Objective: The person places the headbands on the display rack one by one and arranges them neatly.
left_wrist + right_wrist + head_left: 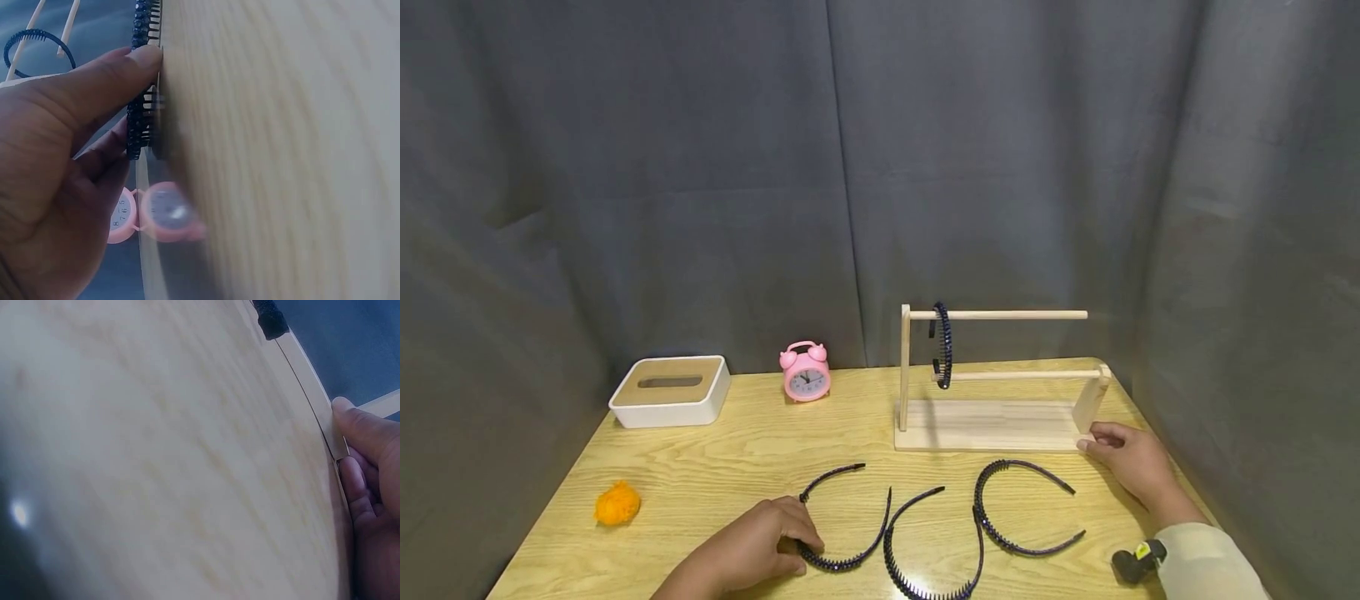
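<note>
My left hand pinches the toothed band of a dark headband lying leftmost on the table. In the left wrist view, thumb and fingers sit on either side of that headband, its teeth close to the tabletop. At the right, my right hand grips the front right corner of a wooden rack's base. The right wrist view has the thumb over the edge of the base. Another dark headband hangs on the rack's two rods, near the left upright.
Two more toothed headbands lie to the right, a middle one and a right one. Behind them stand a pink alarm clock and a white tissue box with a wooden lid. An orange pompom lies at the left.
</note>
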Motion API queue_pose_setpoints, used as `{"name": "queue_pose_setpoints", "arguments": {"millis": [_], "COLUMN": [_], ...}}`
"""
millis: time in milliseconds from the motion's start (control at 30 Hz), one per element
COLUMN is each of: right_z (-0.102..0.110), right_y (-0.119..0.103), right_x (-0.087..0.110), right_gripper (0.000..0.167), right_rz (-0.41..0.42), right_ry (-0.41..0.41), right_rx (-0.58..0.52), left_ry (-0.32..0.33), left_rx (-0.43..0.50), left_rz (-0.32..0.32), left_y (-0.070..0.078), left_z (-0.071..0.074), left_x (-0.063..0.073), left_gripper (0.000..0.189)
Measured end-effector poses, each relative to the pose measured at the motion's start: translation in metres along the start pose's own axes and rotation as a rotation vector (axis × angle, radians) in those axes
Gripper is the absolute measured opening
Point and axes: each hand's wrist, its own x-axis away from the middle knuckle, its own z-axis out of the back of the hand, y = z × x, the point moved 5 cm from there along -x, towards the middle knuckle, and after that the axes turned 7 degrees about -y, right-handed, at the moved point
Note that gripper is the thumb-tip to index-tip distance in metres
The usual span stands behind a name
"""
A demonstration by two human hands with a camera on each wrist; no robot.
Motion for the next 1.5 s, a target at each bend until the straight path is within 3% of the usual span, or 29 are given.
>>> {"name": "queue_pose_setpoints", "arguments": {"millis": [200,367,500,667,800,1000,1100,1200,1367,1500], "right_z": [-0.001,0.000,0.001,0.002,0.002,0.001,-0.001,-0.002,0.000,0.000], "right_y": [-0.002,-0.002,-0.003,-0.002,0.000,0.002,0.003,0.004,0.005,0.004], "right_x": [0.001,0.000,-0.001,-0.002,-0.003,-0.002,-0.002,-0.001,-0.001,-0.001], "right_gripper": [0.071,0.070,0.070,0.070,0.069,0.069,0.071,0.072,0.072,0.072], "right_rz": [0.004,0.012,0.019,0.021,0.020,0.008,0.001,-0.004,-0.009,-0.010], "right_ry": [-0.010,-0.004,0.001,0.000,0.007,-0.003,-0.012,-0.016,-0.010,-0.009], "right_rx": [-0.014,-0.011,-0.010,-0.009,0.010,0.002,-0.012,-0.011,0.007,0.006], "left_ry": [0.018,0.096,0.183,0.313,0.388,0.409,0.435,0.449,0.409,0.371], "left_rx": [-0.019,0.014,0.120,0.311,0.441,0.547,0.611,0.762,1.042,1.107], "left_rz": [0.010,0.008,0.058,0.185,0.235,0.259,0.321,0.364,0.335,0.294], "left_y": [0.002,0.008,0.017,0.036,0.050,0.067,0.065,0.056,0.043,0.041], "left_z": [0.002,0.007,0.018,0.038,0.049,0.051,0.050,0.049,0.045,0.043], "left_x": [-0.001,-0.001,-0.003,-0.003,-0.007,-0.017,-0.019,-0.019,-0.020,-0.020], "left_gripper": [0.016,0.013,0.011,0.008,0.010,0.014,0.017,0.024,0.033,0.036]}}
